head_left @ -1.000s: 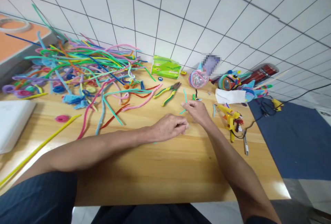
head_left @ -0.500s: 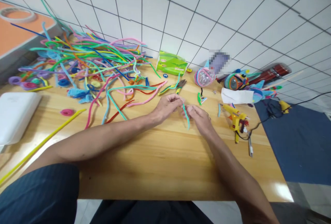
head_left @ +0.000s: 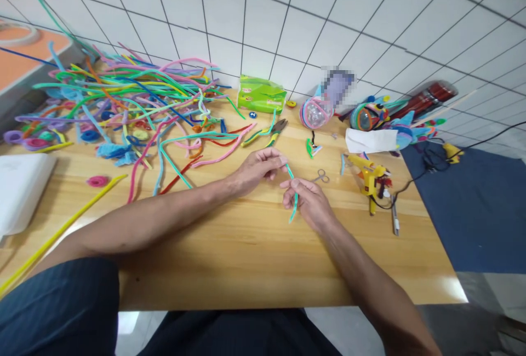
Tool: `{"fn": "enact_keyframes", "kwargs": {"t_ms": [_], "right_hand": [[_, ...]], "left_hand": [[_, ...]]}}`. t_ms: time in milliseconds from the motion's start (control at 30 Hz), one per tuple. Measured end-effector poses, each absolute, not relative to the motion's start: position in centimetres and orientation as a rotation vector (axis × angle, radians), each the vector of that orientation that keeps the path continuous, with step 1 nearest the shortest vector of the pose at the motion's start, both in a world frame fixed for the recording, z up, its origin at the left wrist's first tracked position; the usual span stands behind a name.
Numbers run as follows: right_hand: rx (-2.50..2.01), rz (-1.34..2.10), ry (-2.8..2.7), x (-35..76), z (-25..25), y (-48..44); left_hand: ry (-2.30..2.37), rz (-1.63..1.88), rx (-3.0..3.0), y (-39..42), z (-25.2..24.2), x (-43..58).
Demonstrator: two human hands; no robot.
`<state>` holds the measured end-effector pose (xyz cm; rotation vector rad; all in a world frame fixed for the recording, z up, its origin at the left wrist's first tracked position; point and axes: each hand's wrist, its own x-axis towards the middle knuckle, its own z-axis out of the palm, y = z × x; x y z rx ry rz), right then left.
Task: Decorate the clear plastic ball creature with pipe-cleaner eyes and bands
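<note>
A short turquoise pipe cleaner [head_left: 295, 202] stretches between my two hands above the wooden table. Its upper end is pinched in the fingertips of my left hand [head_left: 263, 168]. Lower down, my right hand [head_left: 309, 200] grips it between thumb and fingers, and the free end hangs below. Beyond my right hand lie small scissors [head_left: 321, 175], their blades partly covered by the fingers. Pliers with yellow-green handles [head_left: 276, 133] rest past my left hand.
A large heap of coloured pipe cleaners [head_left: 135, 93] fills the back left. At the wall stand a green packet [head_left: 262, 95] and a clear ball wrapped in colours [head_left: 318, 112]. To the right are a yellow glue gun [head_left: 370, 174], a knife [head_left: 395, 216] and a cord.
My right hand has slid down the pipe cleaner, away from my left hand, which keeps its end. The scissors now show beside my right hand. The whole view has shifted slightly.
</note>
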<state>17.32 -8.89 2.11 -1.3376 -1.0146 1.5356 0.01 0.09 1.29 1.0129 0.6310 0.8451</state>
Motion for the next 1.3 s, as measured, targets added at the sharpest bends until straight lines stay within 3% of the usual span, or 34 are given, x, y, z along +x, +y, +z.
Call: {"fn": "enact_keyframes", "kwargs": {"t_ms": [333,633,933,1300], "right_hand": [[-1.303,1.615,-0.955,16.5,2.0,-9.2],[-1.222,1.657,-0.943,17.6,1.6,-9.0],[-1.34,1.411,-1.092,17.8,0.9,-9.1],[-1.405,1.335,-1.233,18.1,1.1,-8.9]], "left_hand": [[0.733,1.02,1.208,-0.4,0.5,-0.2],[0.521,0.661,1.171,0.4,-0.5,-0.1],[0.709,0.961,1.444,-0.2,-0.3,-0.6],[0.622,0.801,1.486,0.2,0.0,-0.4]]}}
